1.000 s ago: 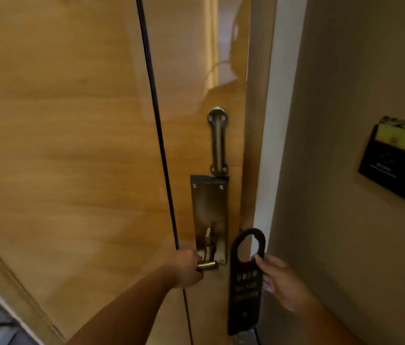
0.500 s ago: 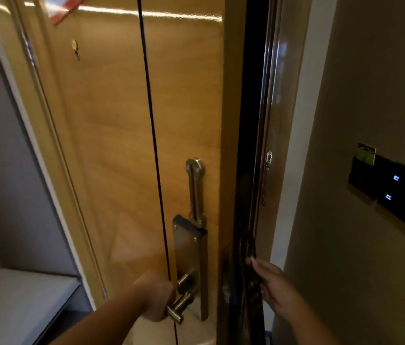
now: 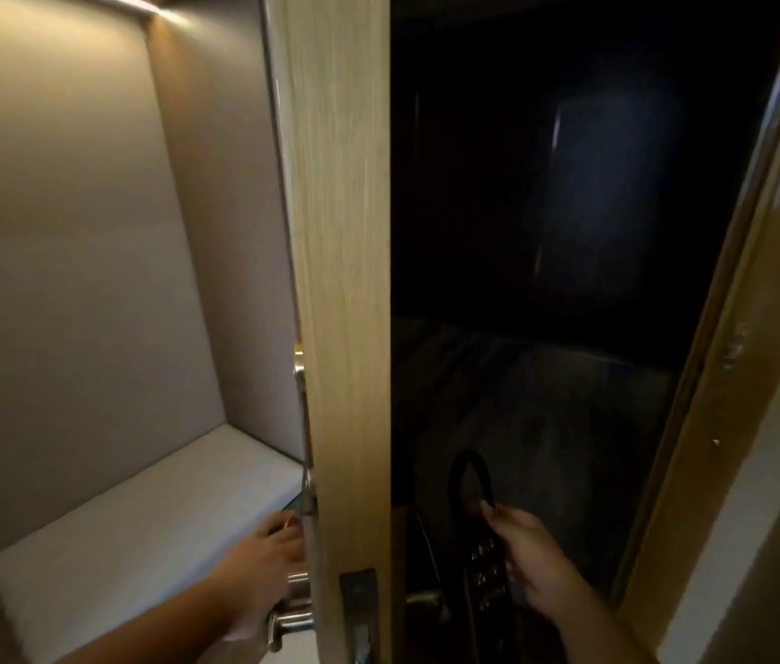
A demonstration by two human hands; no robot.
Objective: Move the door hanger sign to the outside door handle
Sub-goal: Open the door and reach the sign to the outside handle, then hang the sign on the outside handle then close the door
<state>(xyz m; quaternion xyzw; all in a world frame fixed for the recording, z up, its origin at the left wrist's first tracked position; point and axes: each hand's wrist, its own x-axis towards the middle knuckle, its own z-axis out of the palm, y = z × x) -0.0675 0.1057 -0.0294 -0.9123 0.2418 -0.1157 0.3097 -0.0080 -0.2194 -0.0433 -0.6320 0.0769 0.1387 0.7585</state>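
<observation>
The wooden door (image 3: pixel 340 280) stands ajar, seen edge-on in the middle of the view. My left hand (image 3: pixel 263 572) grips the inside lever handle (image 3: pixel 290 620) at the bottom, left of the door edge. My right hand (image 3: pixel 529 563) holds the black door hanger sign (image 3: pixel 472 476) upright in the dark gap, its hook loop on top and gold lettering lower down. The outside door handle (image 3: pixel 421 597) shows faintly just left of the sign, near the door's outer face. A metal latch plate (image 3: pixel 358 601) sits on the door edge.
A grey padded bench (image 3: pixel 139 529) and grey wall panels fill the left side. The door frame (image 3: pixel 733 376) runs up the right. Beyond the opening lies a dark corridor (image 3: pixel 546 232) with little visible.
The door has swung further open toward me, now edge-on. My right hand has carried the sign through the gap to the outer side. My left hand stays on the inside handle.
</observation>
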